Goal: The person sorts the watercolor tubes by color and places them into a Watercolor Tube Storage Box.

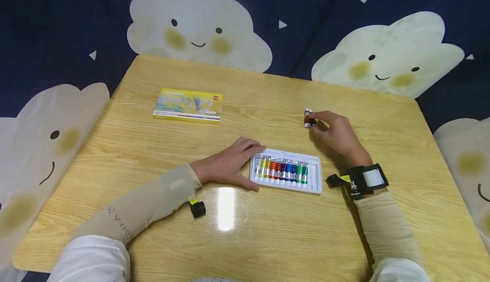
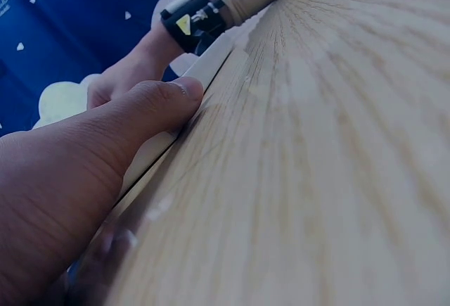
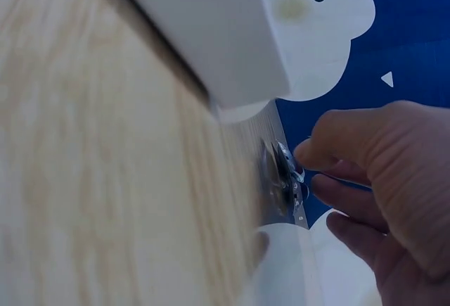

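A white plastic tray on the wooden table holds a row of several coloured paint tubes; its right-end slots hold no tube. My left hand grips the tray's left end, the thumb along the near edge and the fingers at the far corner. In the left wrist view the thumb lies against the tray's side. Beyond the tray, a few paint tubes lie on the table, one with a reddish-brown band. There my right hand pinches a dark tube beside it; the fingers partly cover it.
A yellow paint box lies flat at the back left of the table. A dark blue cloth with smiling clouds hangs behind the table's far edge. Small black cameras are strapped to both wrists.
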### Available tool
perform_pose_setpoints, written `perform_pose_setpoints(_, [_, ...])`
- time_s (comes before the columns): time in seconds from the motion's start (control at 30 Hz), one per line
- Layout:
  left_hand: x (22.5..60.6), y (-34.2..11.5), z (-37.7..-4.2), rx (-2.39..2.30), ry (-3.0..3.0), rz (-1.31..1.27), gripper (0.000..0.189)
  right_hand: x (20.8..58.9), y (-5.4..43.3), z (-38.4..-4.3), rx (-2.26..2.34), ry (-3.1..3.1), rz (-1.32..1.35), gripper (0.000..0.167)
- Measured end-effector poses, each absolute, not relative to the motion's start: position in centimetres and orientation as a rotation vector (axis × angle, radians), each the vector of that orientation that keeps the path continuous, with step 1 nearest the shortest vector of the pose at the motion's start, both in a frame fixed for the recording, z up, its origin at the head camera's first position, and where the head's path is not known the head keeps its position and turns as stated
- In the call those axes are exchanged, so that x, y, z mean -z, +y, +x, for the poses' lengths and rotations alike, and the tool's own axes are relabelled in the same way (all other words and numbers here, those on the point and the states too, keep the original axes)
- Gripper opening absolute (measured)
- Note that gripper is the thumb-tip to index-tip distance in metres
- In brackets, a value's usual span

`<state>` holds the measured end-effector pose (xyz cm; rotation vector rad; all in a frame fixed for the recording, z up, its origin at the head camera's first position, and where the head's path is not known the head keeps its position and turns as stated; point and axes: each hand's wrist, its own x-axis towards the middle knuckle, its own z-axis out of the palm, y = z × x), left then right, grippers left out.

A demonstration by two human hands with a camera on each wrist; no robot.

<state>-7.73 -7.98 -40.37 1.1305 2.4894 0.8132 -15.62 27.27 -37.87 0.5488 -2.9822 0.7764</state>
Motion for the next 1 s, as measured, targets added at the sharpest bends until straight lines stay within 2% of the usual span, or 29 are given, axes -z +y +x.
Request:
perform_pose_setpoints(0.47, [40.48, -7.97, -7.70, -0.822, 2.500, 1.145, 0.113, 37.92, 27.15, -15.52, -0.682, -3.040, 0.599, 0.041])
perform_pose_setpoints(1.0, [40.49, -7.90, -7.67, -0.818, 2.504, 1.146, 0.112, 38.28, 26.67, -15.97, -0.599, -2.954, 0.709, 0.035])
